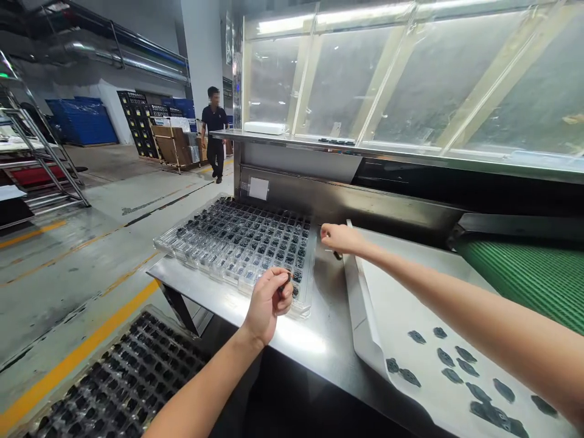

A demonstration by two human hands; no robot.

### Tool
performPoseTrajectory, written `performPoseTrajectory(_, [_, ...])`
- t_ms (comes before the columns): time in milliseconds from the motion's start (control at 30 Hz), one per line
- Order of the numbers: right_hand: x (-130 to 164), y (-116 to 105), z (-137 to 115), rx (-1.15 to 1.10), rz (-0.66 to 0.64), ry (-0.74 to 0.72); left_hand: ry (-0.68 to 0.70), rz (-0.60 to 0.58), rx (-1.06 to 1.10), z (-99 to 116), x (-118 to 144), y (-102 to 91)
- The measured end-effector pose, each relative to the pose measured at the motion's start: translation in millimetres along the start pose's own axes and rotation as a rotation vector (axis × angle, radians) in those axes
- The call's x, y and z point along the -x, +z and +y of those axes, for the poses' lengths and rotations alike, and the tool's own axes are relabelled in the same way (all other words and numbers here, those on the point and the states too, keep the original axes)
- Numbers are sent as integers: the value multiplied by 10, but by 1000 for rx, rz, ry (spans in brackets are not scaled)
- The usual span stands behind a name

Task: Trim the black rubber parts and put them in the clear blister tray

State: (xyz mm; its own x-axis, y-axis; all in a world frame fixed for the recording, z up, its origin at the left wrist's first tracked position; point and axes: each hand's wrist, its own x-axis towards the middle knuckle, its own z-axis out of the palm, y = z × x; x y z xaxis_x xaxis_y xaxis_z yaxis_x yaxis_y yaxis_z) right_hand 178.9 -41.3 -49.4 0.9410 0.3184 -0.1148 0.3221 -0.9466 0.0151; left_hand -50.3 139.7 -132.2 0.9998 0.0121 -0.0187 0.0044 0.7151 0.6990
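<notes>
My left hand [268, 301] is closed, with a small black part [285, 282] pinched between thumb and fingers. It is over the front right corner of a clear plastic tray [219, 271], whose many small pockets hold dark parts, fewer toward the front left. My right hand [340, 238] is curled closed to the right of the tray, near the white sheet's raised edge. Just under its fingers shows a small dark piece [337, 255]; whether the hand grips it I cannot tell. Several flat dark parts [452, 375] lie scattered on the white sheet [387, 304] below my right forearm.
The tray rests on a metal table [326, 328]. Right of the white sheet runs a green ribbed belt [524, 267]. A metal shelf [301, 141] spans the back under clear panels. Another filled tray [123, 377] sits low at left. A person [214, 131] stands in the aisle.
</notes>
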Motion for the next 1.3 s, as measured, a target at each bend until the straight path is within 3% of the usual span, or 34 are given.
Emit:
performPoseTrajectory(100, [161,-359,156,-222,140,-16,-8,-34,-23,27,-38,88])
performPoseTrajectory(233, [695,-650,392,-579,246,-189,-23,-126,-54,6,-182,356])
performPoseTrajectory(300, [1045,-683,476,-791,372,-252,-36,-180,-70,-33,-301,545])
performPoseTrajectory(367, [1379,-642,526,-1039,602,-282,-51,-251,-94,-92,-449,758])
performPoseTrajectory(433, [1643,-542,549,-1155,794,-264,-67,-341,-130,-174,-607,980])
performPoseTrajectory(500, [1801,-411,571,-1187,878,-238,-84,-405,-183,-281,-751,1197])
performPoseTrajectory(633, [1847,-162,741,-1124,826,-211,-106,-434,-292,-518,-956,1530])
performPoseTrajectory(767, [1893,15,982,-935,758,-175,-161,-477,-301,-659,-1064,1659])
performPoseTrajectory(1067, [2030,420,1195,-1254,582,-39,-271,-545,-374,-863,-1252,1705])
performPoseTrajectory(1300, [2015,470,1171,-1521,465,17,-289,-583,-356,-983,-1355,1598])
